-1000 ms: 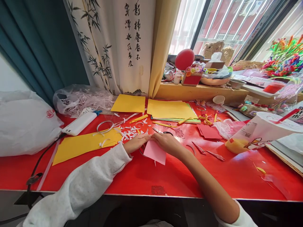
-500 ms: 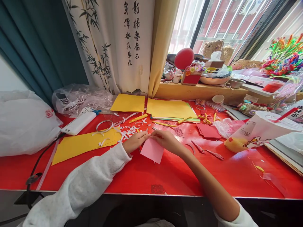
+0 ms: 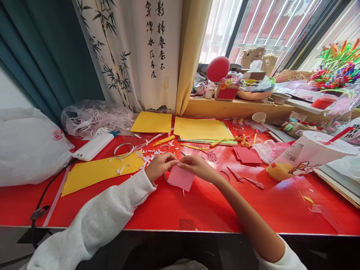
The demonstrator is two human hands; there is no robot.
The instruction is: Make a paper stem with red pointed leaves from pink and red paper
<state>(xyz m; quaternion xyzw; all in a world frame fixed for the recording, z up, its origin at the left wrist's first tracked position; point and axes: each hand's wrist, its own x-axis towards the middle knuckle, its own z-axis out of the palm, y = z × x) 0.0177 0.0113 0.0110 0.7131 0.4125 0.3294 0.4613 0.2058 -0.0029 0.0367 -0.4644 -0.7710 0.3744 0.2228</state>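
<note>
Pink paper (image 3: 182, 178) in 2 hands (image 3: 159, 166) (image 3: 199, 167), yellow drink (image 3: 277, 171) in 1 cup (image 3: 312, 152)

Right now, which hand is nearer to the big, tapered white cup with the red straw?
Right. The right hand, gripping a squarish piece of pink paper, is left of the cup; the left hand is farther left, on the right hand's other side.

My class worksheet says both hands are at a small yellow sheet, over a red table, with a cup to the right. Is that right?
Not quite: the sheet at the left hand and right hand is pink, not yellow, as the head view shows. The red table and cup stand as written.
</note>
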